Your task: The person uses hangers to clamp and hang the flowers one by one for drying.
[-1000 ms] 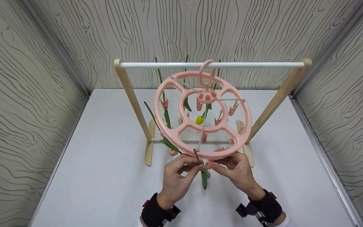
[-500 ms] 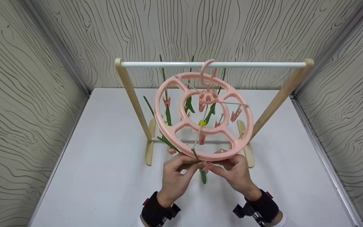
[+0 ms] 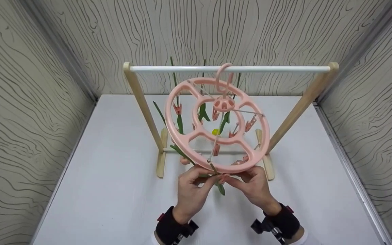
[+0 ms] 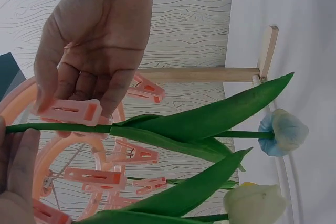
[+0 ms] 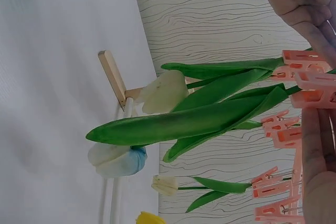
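Observation:
My left hand (image 3: 191, 192) pinches the green stem (image 4: 58, 127) of an artificial tulip with a pale blue and white bloom (image 4: 283, 132), which points downward. Beside it, my right hand (image 3: 255, 189) pinches a pink clothespin (image 4: 71, 111) between thumb and fingers. The clothespin lies right along the stem, overlapping it in the left wrist view. It belongs to the near edge of a round pink clip hanger (image 3: 185, 137), which tilts toward me. In the head view the hanger's rim and the hands hide the bloom.
The hanger hooks over the white rail (image 3: 277, 69) of a rack with wooden legs (image 3: 143, 102). Other tulips hang from its clothespins, among them a white one (image 5: 165, 93) and a yellow one (image 3: 215, 131). Patterned walls enclose the white table (image 3: 114, 190).
My right hand has shifted slightly left, bringing the clothespin up against the stem. The hanger has swayed a little, and the tulip's leaf below the hands has tilted.

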Motion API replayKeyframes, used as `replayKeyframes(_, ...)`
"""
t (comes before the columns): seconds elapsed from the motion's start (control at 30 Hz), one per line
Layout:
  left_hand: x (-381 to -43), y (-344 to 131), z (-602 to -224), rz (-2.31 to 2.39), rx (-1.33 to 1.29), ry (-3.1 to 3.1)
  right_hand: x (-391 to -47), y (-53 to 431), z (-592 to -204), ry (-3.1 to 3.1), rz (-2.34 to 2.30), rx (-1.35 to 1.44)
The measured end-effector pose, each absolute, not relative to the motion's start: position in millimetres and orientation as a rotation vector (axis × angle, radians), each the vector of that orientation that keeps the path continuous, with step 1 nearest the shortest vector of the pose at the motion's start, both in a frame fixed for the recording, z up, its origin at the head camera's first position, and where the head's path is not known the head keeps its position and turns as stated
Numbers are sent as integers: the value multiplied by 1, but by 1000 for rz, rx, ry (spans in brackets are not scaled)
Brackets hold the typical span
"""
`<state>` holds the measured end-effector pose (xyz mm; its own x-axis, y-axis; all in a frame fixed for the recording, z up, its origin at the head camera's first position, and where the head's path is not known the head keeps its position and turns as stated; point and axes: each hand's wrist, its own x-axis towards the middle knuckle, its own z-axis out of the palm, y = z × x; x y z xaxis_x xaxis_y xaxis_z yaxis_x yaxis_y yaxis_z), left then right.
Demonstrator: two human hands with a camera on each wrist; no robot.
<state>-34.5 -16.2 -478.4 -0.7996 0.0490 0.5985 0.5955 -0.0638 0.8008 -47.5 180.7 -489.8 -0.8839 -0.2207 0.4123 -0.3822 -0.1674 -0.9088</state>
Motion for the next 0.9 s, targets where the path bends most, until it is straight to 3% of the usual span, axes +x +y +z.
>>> replayKeyframes(0.9, -34, -22, -485, -1975, -665, -1925, -49, 200, -502, -1980, 2177, 790)
